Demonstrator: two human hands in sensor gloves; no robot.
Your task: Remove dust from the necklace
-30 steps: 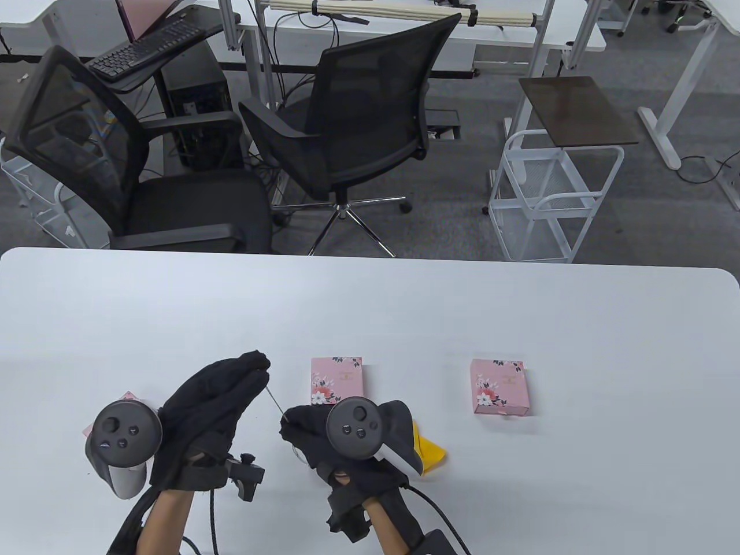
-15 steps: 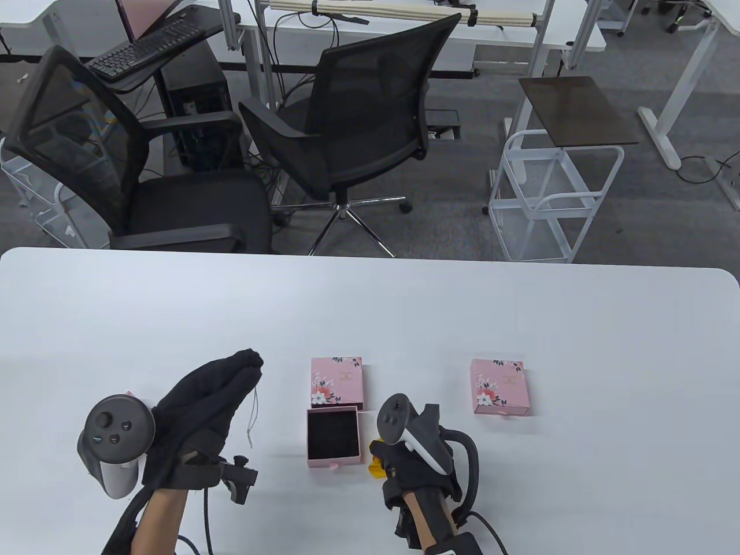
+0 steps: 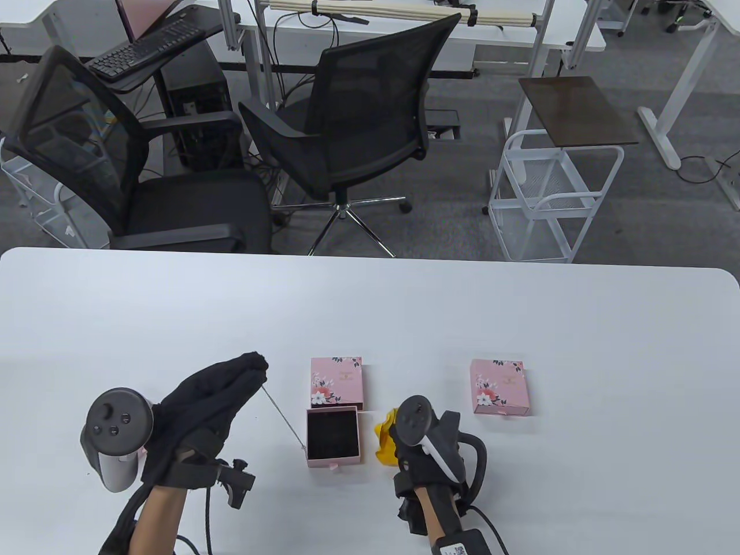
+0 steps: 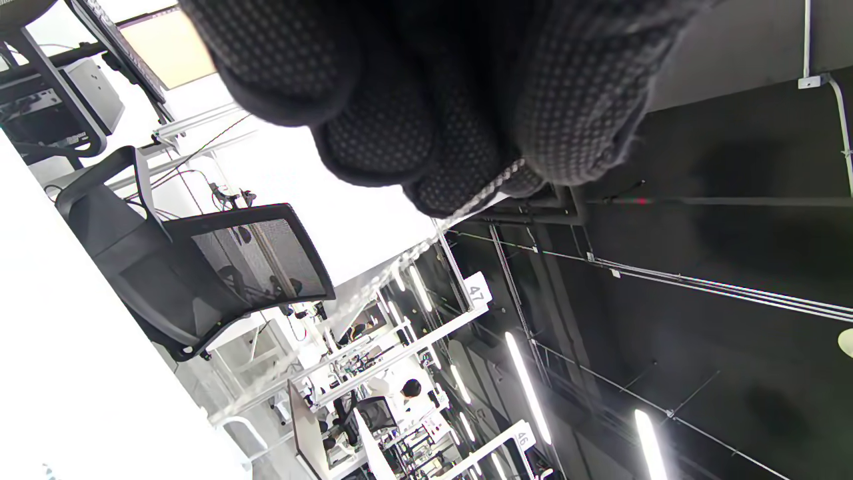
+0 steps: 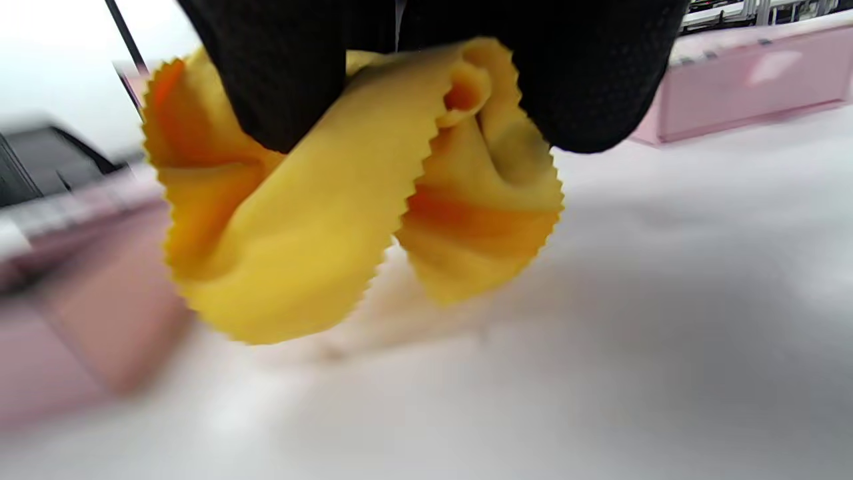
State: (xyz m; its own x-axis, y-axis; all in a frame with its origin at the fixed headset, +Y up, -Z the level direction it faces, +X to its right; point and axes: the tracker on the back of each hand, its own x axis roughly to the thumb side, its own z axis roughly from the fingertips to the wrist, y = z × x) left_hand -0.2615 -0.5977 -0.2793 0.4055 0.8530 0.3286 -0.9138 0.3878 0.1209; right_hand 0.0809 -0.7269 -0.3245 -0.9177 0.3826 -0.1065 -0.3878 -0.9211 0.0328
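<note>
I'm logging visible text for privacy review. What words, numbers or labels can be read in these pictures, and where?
"47": white sign in the left wrist view.
"46": second white sign, further along.
Gold print on the pink boxes: too small to read.
QR sticker at the right wrist: unreadable.

I was working in an open-plan office: beyond my white table's (image 3: pixel 404 300) far edge stood two black mesh swivel chairs (image 3: pixel 352 115), a black keyboard (image 3: pixel 144 49), white height-adjustable desks (image 3: pixel 688 69), grey carpet and a white wire trolley (image 3: pixel 552 196).
</note>
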